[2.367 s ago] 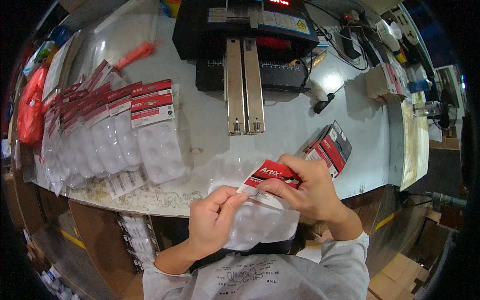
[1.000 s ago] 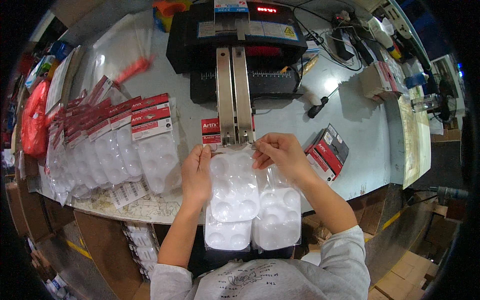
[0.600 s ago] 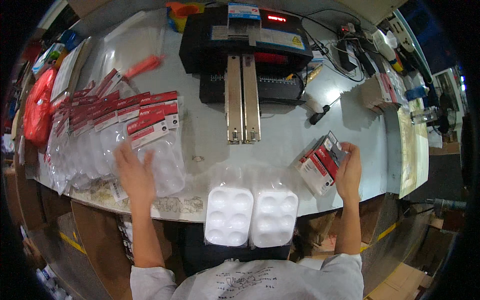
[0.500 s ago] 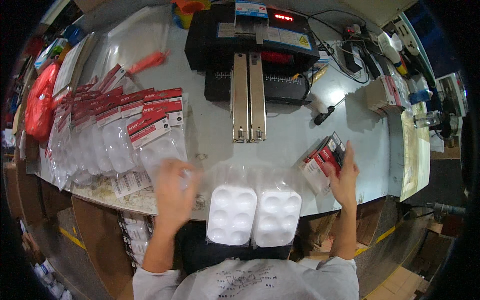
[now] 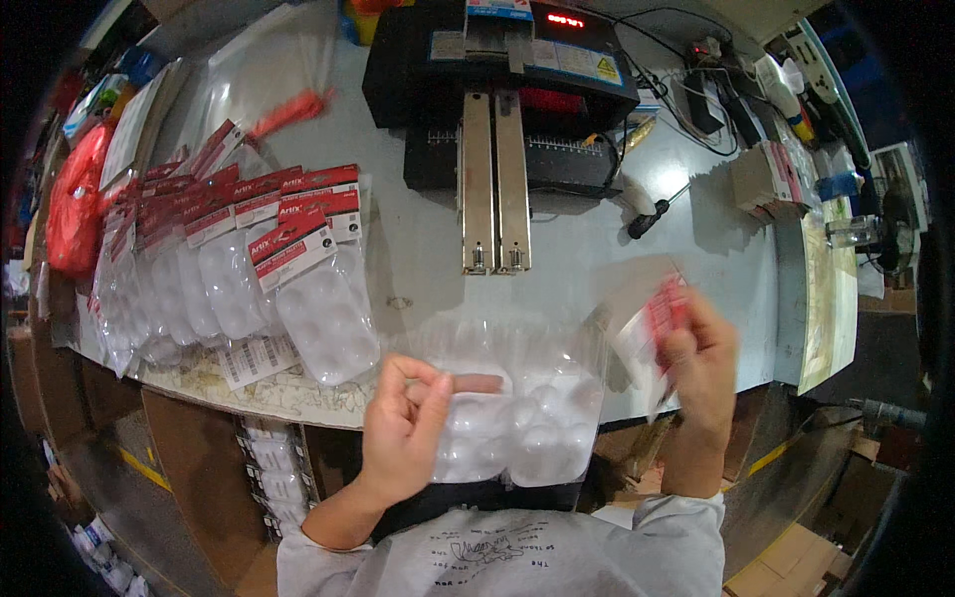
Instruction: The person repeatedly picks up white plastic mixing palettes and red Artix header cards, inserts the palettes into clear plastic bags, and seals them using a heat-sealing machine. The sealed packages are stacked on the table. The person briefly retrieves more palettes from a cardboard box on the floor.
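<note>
The near edge of the pale grey counter (image 5: pixel 423 259) is overhung by two white, dimpled plastic palettes (image 5: pixel 552 430) in clear film. The left one is overlapped by the left hand (image 5: pixel 403 428), index finger extended; whether film is pinched cannot be told. A blurred red-and-white card (image 5: pixel 665 313) is gripped by the right hand (image 5: pixel 702 356). Bare surface is bounded by red-headed packets (image 5: pixel 328 313), left, and a black machine (image 5: pixel 398 80), far.

1. A screwdriver (image 5: pixel 649 219) with a black handle lies on the grey desk (image 5: pixel 418 239).
2. A bulging red plastic bag (image 5: pixel 75 204) sits by the desk's left end.
3. A black box-shaped block (image 5: pixel 704 104) stands among tangled dark cables at upper right.
4. A clear container (image 5: pixel 853 232) lies sideways near the right edge.
5. Flat cardboard (image 5: pixel 796 562) covers part of the lower right floor, near a yellow line (image 5: pixel 768 458).
</note>
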`<state>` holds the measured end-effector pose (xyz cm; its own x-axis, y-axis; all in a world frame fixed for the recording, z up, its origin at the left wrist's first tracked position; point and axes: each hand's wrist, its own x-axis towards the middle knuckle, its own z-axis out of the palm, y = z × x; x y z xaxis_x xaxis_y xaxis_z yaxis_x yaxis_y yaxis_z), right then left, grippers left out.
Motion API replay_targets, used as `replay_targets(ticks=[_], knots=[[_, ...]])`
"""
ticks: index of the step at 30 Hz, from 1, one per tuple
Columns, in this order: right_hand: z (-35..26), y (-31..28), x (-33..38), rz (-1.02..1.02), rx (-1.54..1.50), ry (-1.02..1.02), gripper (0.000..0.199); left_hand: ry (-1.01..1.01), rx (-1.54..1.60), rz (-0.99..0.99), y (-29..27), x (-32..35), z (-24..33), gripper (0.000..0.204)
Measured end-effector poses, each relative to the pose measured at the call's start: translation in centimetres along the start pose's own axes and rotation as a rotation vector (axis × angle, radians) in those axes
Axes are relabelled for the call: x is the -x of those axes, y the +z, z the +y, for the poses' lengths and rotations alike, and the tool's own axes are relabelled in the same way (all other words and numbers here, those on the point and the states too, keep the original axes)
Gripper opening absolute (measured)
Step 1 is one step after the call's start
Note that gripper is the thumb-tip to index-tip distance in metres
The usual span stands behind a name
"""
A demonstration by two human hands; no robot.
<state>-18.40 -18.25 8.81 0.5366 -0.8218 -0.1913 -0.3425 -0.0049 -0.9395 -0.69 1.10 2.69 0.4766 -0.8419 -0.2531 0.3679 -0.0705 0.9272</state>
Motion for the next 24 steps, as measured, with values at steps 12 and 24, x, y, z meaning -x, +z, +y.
replay_targets(ticks=[12,24], knots=[[-1.5,5.5,-1.6,-0.439,0.354,-0.097,0.02,0.018,-0.393,0.062,1.1,-0.4,1.0,0.011],[1.3,4.4,-1.6,-0.568,-0.137,0.425,0.018,0.073,-0.24,0.343,-1.1,-1.1,0.0,0.018]])
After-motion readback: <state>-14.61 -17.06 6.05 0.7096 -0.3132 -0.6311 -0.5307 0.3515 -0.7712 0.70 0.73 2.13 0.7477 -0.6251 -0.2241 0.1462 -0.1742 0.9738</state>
